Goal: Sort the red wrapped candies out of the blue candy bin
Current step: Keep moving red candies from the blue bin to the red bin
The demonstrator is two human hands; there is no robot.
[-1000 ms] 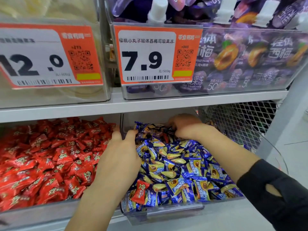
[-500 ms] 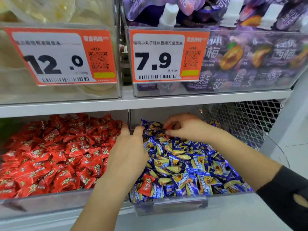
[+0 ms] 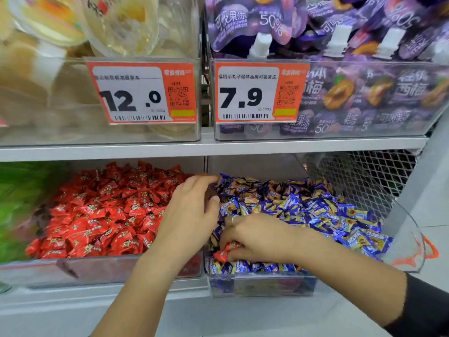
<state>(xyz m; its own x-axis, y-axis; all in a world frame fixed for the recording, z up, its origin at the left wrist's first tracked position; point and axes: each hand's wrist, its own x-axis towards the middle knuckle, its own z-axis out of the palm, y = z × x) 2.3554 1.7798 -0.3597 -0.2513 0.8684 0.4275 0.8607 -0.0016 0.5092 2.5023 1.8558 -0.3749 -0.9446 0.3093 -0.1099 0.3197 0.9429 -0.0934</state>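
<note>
On the lower shelf, a clear bin [image 3: 262, 285] on the right holds a heap of blue wrapped candies [image 3: 315, 210]. My right hand [image 3: 257, 237] is at the bin's front left corner and pinches a red wrapped candy [image 3: 222, 254] lying on the blue ones. My left hand [image 3: 192, 215] rests over the divider between the two bins, fingers curved, its fingertips touching blue candies at the back left. The neighbouring bin [image 3: 97, 271] to the left is full of red wrapped candies [image 3: 109, 215].
An upper shelf edge [image 3: 218, 147] overhangs the bins, carrying clear boxes with price tags 12.0 [image 3: 143, 93] and 7.9 [image 3: 260, 93]. A wire mesh panel [image 3: 364, 181] and a clear scoop-like lid [image 3: 408, 246] stand right of the blue bin. Green packs blur at far left.
My right hand came from the back of the blue bin to its front left corner and took hold of the red candy there. The left hand stayed over the divider.
</note>
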